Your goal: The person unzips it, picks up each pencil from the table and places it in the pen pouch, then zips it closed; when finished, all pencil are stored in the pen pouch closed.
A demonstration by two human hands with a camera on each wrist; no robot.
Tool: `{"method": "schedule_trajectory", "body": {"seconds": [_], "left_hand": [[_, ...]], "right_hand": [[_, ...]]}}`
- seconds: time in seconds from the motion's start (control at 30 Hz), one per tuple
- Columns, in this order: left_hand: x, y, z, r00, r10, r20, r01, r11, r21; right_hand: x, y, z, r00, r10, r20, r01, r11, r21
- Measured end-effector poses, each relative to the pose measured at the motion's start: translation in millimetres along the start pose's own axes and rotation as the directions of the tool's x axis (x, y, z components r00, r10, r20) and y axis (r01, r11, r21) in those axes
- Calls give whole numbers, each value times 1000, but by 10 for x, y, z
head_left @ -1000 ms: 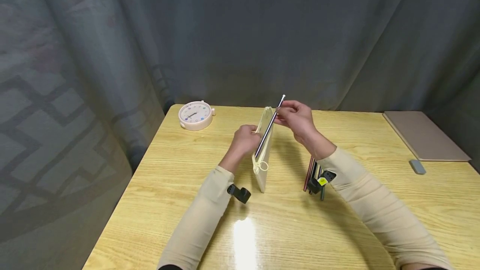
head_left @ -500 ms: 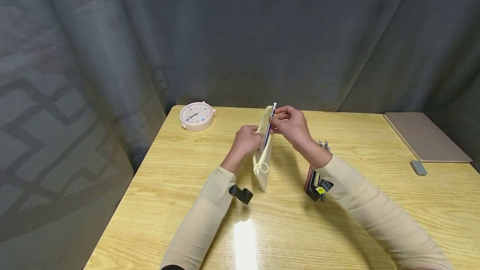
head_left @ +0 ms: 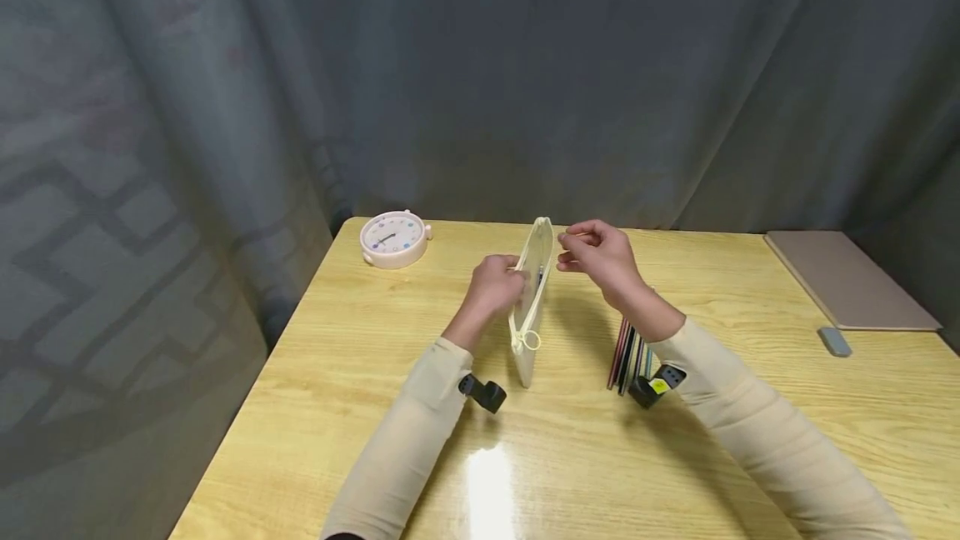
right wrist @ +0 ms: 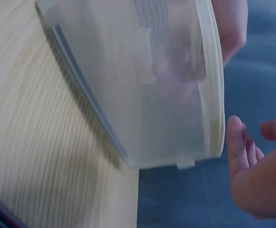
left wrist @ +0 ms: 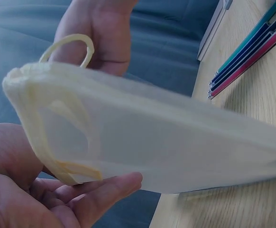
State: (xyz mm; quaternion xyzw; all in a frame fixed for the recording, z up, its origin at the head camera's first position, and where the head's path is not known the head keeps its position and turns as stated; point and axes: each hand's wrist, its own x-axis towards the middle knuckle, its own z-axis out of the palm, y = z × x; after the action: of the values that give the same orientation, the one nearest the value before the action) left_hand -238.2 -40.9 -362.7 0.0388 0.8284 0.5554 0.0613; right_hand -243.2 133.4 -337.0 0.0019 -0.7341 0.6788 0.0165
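Observation:
A cream, see-through zip pouch [head_left: 525, 367] stands on edge on the table, its zipper side up and parted. My left hand [head_left: 495, 286] grips the pouch's left rim, with the thumb inside and the fingers outside. Through the mesh in the right wrist view, a dark pencil [right wrist: 88, 92] lies along the pouch's bottom. Just right of the opening, my right hand [head_left: 600, 258] hovers with nothing in it; its thumb and fingertips are apart in the right wrist view. Several coloured pencils [head_left: 624, 359] lie together on the table below my right forearm, which partly covers them.
A pink round clock [head_left: 393, 238] lies at the table's back left corner. At the right are a brownish-pink notebook [head_left: 851, 277] and a small grey block [head_left: 835, 342]. A grey curtain [head_left: 480, 82] hangs behind the wooden table [head_left: 300, 407].
The dark pencil has gone down into the pouch and my right hand has let go of it. That hand has drawn back to the right. My left hand keeps its hold.

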Motion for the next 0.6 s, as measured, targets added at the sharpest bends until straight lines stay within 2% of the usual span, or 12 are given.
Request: {"method": "schedule_trajectory", "body": {"seconds": [0.13, 0.3, 0.43, 0.6], "left_hand": [[-1, -29, -22, 1000, 9, -4, -9, 1000, 0], [6, -39, -50, 1000, 16, -6, -16, 1000, -8], [1, -43, -66, 1000, 3, -6, -3, 1000, -5], [-7, -59, -63, 1000, -6, 11, 6, 1000, -12]], "right_hand": [[3, 32, -154, 999, 48, 24, -47, 999, -21], [28, 136, -409, 992, 106, 70, -100, 990, -95], [34, 319, -634, 975, 189, 115, -173, 975, -140], [-6, 531, -943, 955, 279, 106, -257, 950, -180]]}}
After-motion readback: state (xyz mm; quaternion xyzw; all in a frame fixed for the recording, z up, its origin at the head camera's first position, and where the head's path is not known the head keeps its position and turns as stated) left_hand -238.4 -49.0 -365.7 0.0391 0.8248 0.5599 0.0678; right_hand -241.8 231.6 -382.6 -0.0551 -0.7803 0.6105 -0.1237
